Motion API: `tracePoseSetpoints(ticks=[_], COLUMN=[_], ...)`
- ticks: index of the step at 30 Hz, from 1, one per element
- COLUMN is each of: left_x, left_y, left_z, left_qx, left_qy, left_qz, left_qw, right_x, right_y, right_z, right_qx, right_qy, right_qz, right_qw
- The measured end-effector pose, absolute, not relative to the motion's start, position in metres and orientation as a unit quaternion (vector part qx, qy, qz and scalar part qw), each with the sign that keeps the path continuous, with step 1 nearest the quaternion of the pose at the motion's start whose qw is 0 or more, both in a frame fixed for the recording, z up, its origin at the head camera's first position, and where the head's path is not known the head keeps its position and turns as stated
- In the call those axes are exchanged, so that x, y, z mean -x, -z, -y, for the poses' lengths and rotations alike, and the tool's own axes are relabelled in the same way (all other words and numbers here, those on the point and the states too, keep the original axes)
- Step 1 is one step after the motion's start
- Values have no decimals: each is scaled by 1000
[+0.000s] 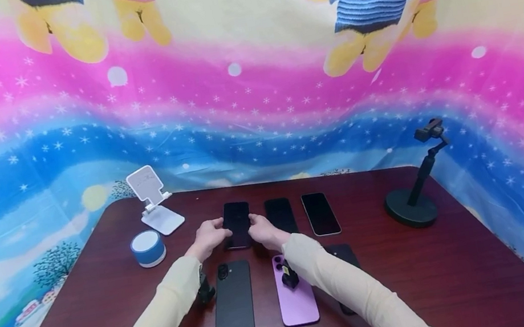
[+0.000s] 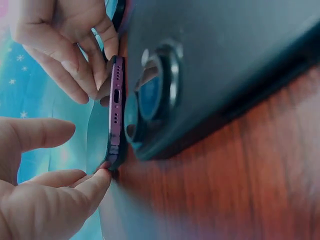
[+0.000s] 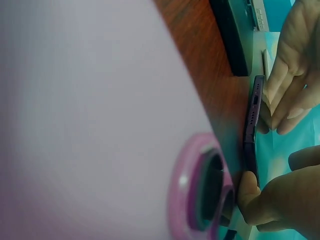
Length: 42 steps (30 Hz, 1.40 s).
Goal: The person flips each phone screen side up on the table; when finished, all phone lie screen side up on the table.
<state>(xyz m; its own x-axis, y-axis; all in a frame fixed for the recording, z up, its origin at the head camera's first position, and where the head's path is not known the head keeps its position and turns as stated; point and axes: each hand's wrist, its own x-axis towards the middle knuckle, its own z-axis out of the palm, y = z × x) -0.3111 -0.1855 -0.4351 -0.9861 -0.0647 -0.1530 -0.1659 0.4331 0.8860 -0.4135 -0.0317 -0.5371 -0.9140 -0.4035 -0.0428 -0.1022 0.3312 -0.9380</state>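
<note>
A dark smartphone (image 1: 237,222) lies screen up on the table in the back row, between my two hands. At its left edge, my left hand (image 1: 208,237) touches it with the fingertips; the left wrist view shows the thumb (image 2: 50,133) raised off it. My right hand (image 1: 268,233) touches the opposite edge. Its lower fingertip meets the side of the phone (image 3: 253,112) in the right wrist view. Nearer me lie a black phone (image 1: 233,301), back up with its cameras showing, and a purple phone (image 1: 298,303), also back up. The right wrist mount partly covers the purple one.
Right of the hands lie two more screen-up phones, one dark (image 1: 280,213) and one light-edged (image 1: 321,214). My right sleeve partly hides another dark phone (image 1: 346,258). A white stand (image 1: 163,219) and blue-white cylinder (image 1: 148,249) stand left, a black stand (image 1: 411,208) right.
</note>
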Motion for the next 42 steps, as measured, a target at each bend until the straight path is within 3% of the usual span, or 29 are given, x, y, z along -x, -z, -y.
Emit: tracePoseSetpoints(ticks=[9,19,24,27,31,34,42], left_x=[312,312,313,313,312,312,308], left_y=[435,433,434,434,431,429,426], left_z=[184,186,186,187,186,185,176], left_qx=[58,52,53,56,58,60,78], left_qy=[-491,-463,-474,-475,-480,-485,-495], left_qz=[-867,-883,-877,-876,-873,-871,-864], left_qw=[57,67,64,63,58,52,44], right_x=[387,315,330,360,358,336,328], right_y=[503,407,428,466,464,436,430], right_z=[27,27,30,34,31,26,3], right_qx=[157,125,119,129,143,138,127], right_qy=[550,554,557,535,530,536,546], right_qz=[-802,-792,-794,-811,-813,-808,-789], right_qw=[171,225,213,198,194,204,250])
